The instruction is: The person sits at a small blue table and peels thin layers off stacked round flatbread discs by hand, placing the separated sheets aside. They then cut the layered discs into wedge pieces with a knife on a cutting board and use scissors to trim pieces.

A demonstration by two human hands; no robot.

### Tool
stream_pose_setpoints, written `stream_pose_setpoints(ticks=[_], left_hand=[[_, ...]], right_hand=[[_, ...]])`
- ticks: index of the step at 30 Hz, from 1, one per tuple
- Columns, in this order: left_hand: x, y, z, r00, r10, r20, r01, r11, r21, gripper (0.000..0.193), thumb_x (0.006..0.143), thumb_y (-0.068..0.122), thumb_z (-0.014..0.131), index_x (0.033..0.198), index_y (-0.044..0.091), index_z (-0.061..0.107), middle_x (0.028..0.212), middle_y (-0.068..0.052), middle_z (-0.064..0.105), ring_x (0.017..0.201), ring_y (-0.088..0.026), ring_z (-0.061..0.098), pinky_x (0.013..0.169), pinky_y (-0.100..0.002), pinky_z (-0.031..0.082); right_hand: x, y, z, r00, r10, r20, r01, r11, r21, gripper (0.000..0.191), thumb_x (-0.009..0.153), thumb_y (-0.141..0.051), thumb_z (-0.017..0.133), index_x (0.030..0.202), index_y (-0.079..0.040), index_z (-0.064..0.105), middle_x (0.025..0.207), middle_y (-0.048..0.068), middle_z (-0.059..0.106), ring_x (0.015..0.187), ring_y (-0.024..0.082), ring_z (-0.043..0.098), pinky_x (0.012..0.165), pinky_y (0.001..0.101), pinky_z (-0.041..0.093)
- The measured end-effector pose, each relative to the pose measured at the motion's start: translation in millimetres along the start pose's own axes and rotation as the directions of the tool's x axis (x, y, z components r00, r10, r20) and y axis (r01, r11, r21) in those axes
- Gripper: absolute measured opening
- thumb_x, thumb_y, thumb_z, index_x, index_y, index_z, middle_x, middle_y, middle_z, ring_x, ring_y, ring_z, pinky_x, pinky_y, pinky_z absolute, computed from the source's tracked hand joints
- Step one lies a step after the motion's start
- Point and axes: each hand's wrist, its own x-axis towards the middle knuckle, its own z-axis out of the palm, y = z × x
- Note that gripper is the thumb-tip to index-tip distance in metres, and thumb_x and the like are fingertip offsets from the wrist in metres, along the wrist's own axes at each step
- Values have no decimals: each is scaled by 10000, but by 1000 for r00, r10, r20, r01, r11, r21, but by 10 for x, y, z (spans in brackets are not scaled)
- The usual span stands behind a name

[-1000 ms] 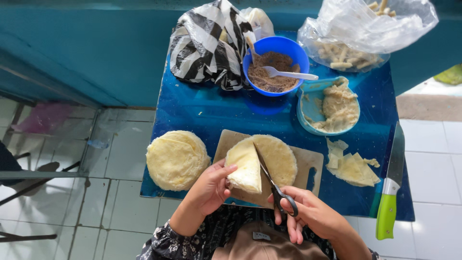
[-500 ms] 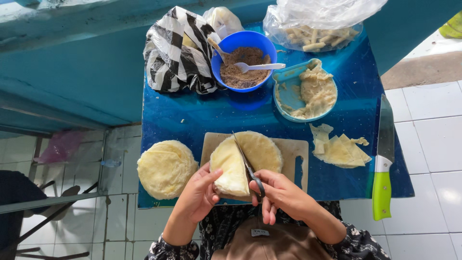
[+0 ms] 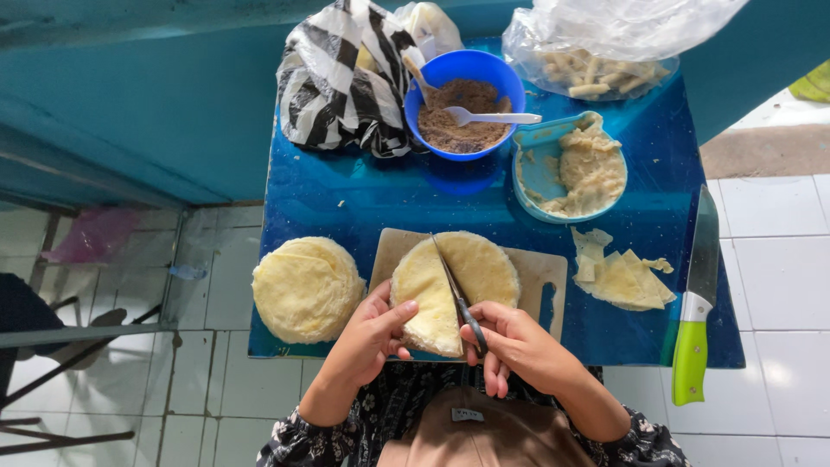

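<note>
White tiled floor all around a small glossy blue table. Loose wrapper stack sits left; left hand pinches the round wrapper pile on the cutting board, right hand is closed around scissors cutting across it. Green-handled knife far right.

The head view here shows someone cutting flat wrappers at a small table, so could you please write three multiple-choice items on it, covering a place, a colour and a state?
1. Where does the knife lie?
A. at the table's right edge
B. inside the bowl
C. on the cutting board

2. What colour is the knife's handle?
A. red
B. green
C. black

3. How do the hands stand?
A. both empty
B. both on the spoon
C. the right hand holds scissors over the round wrapper stack and the left hand steadies it

Key: 1 A, it lies along the right edge of the blue table; 2 B, the handle is bright green; 3 C, the blades lie across the stack.
</note>
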Motion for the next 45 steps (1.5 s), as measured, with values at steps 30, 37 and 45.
stream_pose_setpoints(ticks=[30,37,45], left_hand=[[2,-60,-41,996,48,70,-49,999,17,501,963,253,643,1411,92,488,1079,-47,713,741,-60,699,473,-198,545],[5,-75,-64,993,74,97,-75,997,7,497,977,254,649,1415,79,491,1071,-65,705,725,-56,688,479,-196,547],[-80,-82,-130,996,53,77,-52,998,-18,479,957,233,639,1389,73,509,1026,-52,715,690,-50,684,464,-193,535]], right_hand=[[132,-96,18,998,-11,-55,11,1000,-6,337,998,-243,549,1150,58,534,784,114,673,409,169,644,325,268,461],[151,4,80,980,-121,-157,105,989,-107,361,998,-221,605,1159,101,590,690,90,663,320,92,473,283,238,306],[131,62,65,987,-77,-139,71,996,-47,362,992,-170,575,1247,87,561,752,142,672,344,128,533,305,260,357]])
